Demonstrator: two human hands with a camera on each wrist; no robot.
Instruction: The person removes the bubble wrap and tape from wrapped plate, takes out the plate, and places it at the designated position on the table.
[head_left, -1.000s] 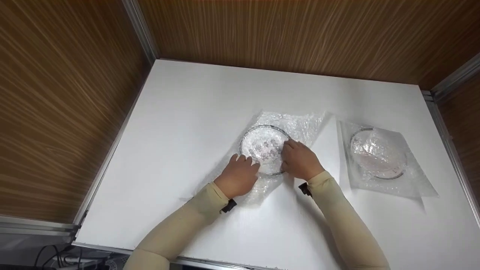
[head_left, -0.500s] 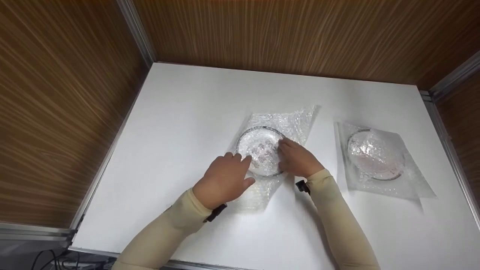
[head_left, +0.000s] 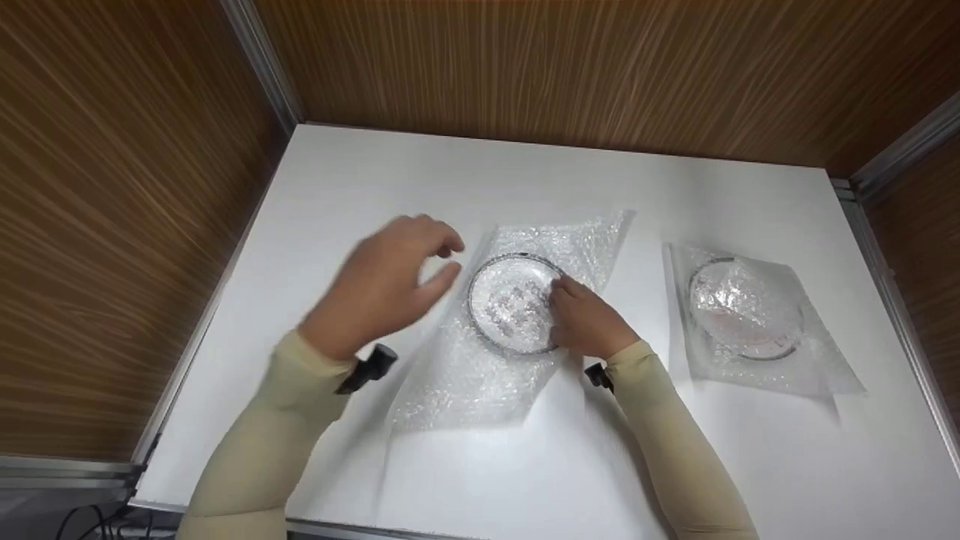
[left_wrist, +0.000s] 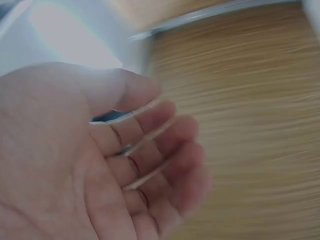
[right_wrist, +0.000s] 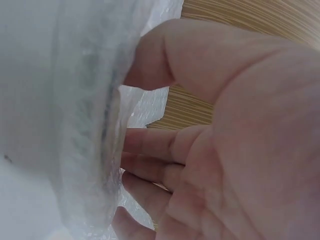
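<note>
A round plate (head_left: 514, 304) with a dark patterned rim and floral centre lies flat under clear bubble wrap (head_left: 465, 390) mid-table. My right hand (head_left: 592, 318) rests on its right edge. In the right wrist view, the thumb and fingertips of that hand (right_wrist: 215, 135) touch the wrapped rim (right_wrist: 107, 120), spaced apart along it. To the plate's left, my left hand (head_left: 379, 285) is raised off the table, holding nothing, with thumb and fingers apart. The left wrist view is blurred and shows the empty palm and loosely bent fingers (left_wrist: 160, 140).
A second plate (head_left: 750, 315), covered by bubble wrap (head_left: 787, 382), lies to the right on the white table (head_left: 420, 172). Wood-grain panels (head_left: 480, 75) with metal framing stand behind and at both sides. Dark cables (head_left: 97, 517) show below the near left corner.
My left hand has let go of the wrap and moved up and left. The wrap now spreads wider at the lower left. My right hand stays at the rim.
</note>
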